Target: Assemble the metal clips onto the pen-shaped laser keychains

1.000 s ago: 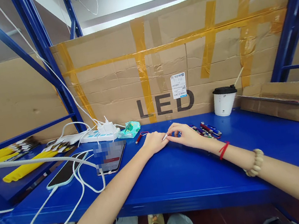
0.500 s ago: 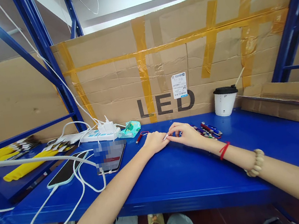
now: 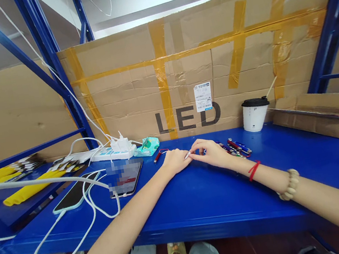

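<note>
My left hand and my right hand rest close together on the blue shelf top. Between their fingertips they pinch a small silver pen-like piece. Both hands are closed around it. Just right of my right hand lies a pile of small red and blue keychain lights. One red keychain light lies alone to the left of my left hand. A red string and a bead bracelet circle my right wrist.
A white paper cup with a black lid stands at the back. Two phones on white cables lie left, near a power strip and a teal packet. A taped cardboard sheet walls the back; an open carton sits right.
</note>
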Tool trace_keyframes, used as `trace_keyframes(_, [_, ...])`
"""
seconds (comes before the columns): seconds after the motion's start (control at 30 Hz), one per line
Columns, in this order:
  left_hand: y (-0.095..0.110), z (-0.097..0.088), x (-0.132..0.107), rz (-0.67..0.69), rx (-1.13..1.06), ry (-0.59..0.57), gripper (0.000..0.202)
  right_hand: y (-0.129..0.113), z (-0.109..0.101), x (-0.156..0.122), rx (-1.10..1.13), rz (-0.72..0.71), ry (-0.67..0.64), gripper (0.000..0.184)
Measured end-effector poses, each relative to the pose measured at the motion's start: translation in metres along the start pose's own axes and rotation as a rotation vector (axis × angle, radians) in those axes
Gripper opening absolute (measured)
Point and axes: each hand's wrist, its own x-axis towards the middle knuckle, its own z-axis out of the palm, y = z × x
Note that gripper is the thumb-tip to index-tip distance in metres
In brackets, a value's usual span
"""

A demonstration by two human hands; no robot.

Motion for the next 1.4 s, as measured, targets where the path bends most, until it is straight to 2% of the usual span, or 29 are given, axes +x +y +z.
trace_keyframes(1.0, [0.0002, 0.0000, -0.0006, 0.000, 0.016, -0.008, 0.042, -0.0019, -0.0006, 0.0002, 0.043, -0.011, -0.020, 0.016])
trace_keyframes(1.4, [0.0000, 0.0000, 0.0004, -0.003, 0.031, -0.012, 0.041, -0.0059, -0.0018, -0.0009, -0.031, -0.002, -0.011, 0.021])
